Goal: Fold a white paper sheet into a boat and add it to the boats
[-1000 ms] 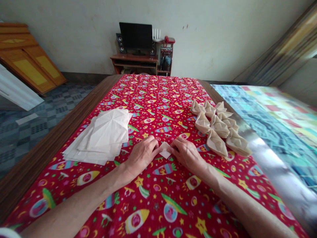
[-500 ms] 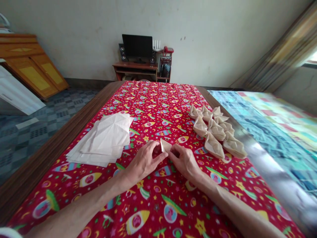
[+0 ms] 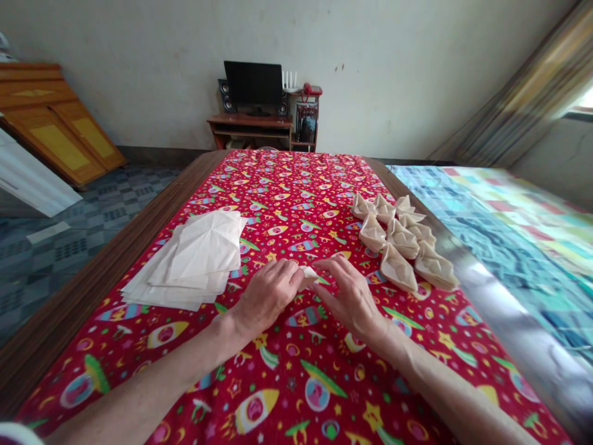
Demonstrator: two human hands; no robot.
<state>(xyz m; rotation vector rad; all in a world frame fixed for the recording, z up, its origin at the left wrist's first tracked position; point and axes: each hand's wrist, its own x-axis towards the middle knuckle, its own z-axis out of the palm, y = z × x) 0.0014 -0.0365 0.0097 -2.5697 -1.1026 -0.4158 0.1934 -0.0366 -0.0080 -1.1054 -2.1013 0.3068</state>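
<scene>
My left hand (image 3: 267, 294) and my right hand (image 3: 348, 294) meet over the middle of the table, just above the red rocket-print cloth (image 3: 287, 204). Between their fingertips they pinch a small folded piece of pale paper (image 3: 309, 274), mostly hidden by the fingers. A stack of flat, creased paper sheets (image 3: 197, 256) lies to the left of my left hand. To the right of my right hand sits a cluster of several folded paper boats (image 3: 402, 246).
The wooden table edge (image 3: 88, 290) runs along the left. A bed with a patterned blue sheet (image 3: 509, 228) borders the right side. Far back stand a desk with a monitor (image 3: 254, 83) and speakers, and a wooden cabinet (image 3: 55, 123) leans at the left.
The small paper lay flat under my fingers a second ago, was tipped upright, and is now squeezed smaller between both hands. The view has shifted slightly.
</scene>
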